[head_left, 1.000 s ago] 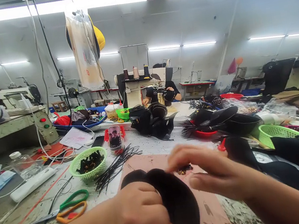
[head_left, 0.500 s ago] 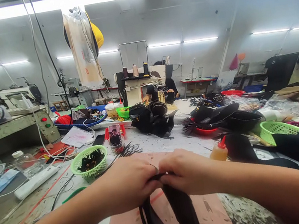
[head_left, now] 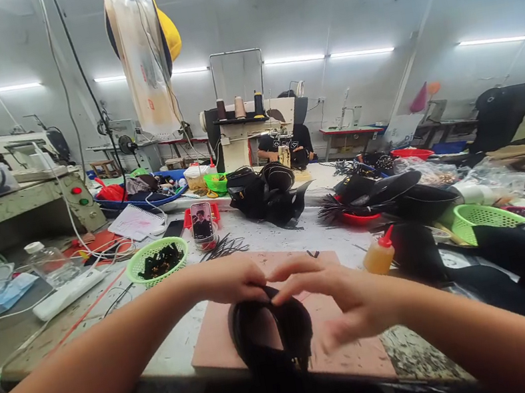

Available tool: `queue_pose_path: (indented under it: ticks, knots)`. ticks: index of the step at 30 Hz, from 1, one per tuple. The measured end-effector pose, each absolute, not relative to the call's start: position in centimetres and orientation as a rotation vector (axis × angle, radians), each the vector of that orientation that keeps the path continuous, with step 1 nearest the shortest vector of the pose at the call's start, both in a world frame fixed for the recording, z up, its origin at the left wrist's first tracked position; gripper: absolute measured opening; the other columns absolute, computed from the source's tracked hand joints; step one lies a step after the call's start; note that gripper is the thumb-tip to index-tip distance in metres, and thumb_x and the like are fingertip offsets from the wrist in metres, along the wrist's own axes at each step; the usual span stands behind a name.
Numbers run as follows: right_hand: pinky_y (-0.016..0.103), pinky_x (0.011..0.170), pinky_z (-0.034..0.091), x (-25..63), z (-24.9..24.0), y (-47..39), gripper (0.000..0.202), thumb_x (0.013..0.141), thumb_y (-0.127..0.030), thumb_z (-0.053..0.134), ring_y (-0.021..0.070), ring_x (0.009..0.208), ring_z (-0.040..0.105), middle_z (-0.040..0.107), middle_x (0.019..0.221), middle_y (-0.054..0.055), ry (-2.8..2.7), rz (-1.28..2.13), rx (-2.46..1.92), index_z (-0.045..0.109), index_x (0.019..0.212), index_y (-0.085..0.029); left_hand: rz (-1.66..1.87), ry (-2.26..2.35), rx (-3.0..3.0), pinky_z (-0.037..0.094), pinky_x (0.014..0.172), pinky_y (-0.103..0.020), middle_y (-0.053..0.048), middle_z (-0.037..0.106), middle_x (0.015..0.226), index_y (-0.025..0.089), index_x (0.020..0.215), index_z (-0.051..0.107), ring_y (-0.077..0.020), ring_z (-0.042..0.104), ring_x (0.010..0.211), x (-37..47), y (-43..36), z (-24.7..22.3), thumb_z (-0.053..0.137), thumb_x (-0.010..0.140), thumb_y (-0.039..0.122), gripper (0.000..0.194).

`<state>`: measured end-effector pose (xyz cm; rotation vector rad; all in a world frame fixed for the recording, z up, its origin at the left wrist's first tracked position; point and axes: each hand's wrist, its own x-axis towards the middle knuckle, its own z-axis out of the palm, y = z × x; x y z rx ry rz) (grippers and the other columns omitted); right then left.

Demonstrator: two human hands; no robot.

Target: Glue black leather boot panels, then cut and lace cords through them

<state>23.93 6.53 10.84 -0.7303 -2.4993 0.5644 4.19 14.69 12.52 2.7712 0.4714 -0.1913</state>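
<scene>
A black looped piece (head_left: 295, 326), like a bag part or strap, stands over the pink board (head_left: 212, 347), its lower end in dark shadow near my body. A small gold-coloured fitting shows low on it. My left hand (head_left: 236, 278) pinches its top edge between thumb and fingers. My right hand (head_left: 344, 287) is open, thumb spread away and slightly blurred, with its fingertips at the top edge beside the left hand. Just right of the board is a glue bottle (head_left: 379, 258) with a red nozzle.
A green basket (head_left: 134, 273) of small black pieces stands left, near a propped phone (head_left: 202, 222). Black bag parts (head_left: 266, 192) lie ahead, more on the right beside another green basket (head_left: 485, 221). Beyond, a person (head_left: 300, 139) sits at a sewing machine (head_left: 236, 147).
My right hand has let go of the black piece and spread its fingers. The piece now shows as an open loop. The camera view has tipped down slightly.
</scene>
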Motion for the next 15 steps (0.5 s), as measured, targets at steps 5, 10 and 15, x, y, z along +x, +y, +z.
queue_pose_path:
  ticks: [5, 10, 15]
  knots:
    - [0.039, 0.095, 0.034, 23.4, 9.8, 6.2, 0.013, 0.084, -0.03, 0.053, 0.0178, 0.097, 0.053, 0.063, 0.09, 0.008, -2.489, 0.584, -0.468, 0.055, 0.08, -0.018, -0.041, 0.621, 2.774, 0.041, 0.068, -0.025, -0.004, 0.066, 0.087, 0.018, 0.08, 0.064, -0.0173, 0.057, 0.078, 4.0, 15.0, 12.7, 0.051, 0.081, 0.025, 0.015]
    - [0.035, 0.08, 0.042, 23.5, 9.2, 6.9, 0.022, 0.087, -0.034, 0.044, 0.0162, 0.076, 0.052, 0.057, 0.073, 0.005, -2.325, 0.6, -0.63, 0.053, 0.077, -0.017, 0.353, 0.466, 2.554, 0.03, 0.096, -0.033, -0.008, 0.06, 0.113, 0.017, 0.096, 0.061, -0.02, 0.05, 0.104, 2.8, 11.7, 13.4, 0.039, 0.086, 0.024, 0.025]
    - [0.038, 0.092, 0.032, 23.5, 9.5, 6.5, 0.011, 0.084, -0.027, 0.047, 0.0121, 0.067, 0.051, 0.057, 0.068, -0.002, -2.26, 0.572, -0.757, 0.054, 0.079, -0.019, 0.53, 0.599, 2.538, 0.026, 0.094, -0.033, -0.001, 0.065, 0.08, 0.018, 0.087, 0.062, -0.0156, 0.053, 0.081, 2.4, 9.9, 12.2, 0.048, 0.083, 0.025, 0.016]
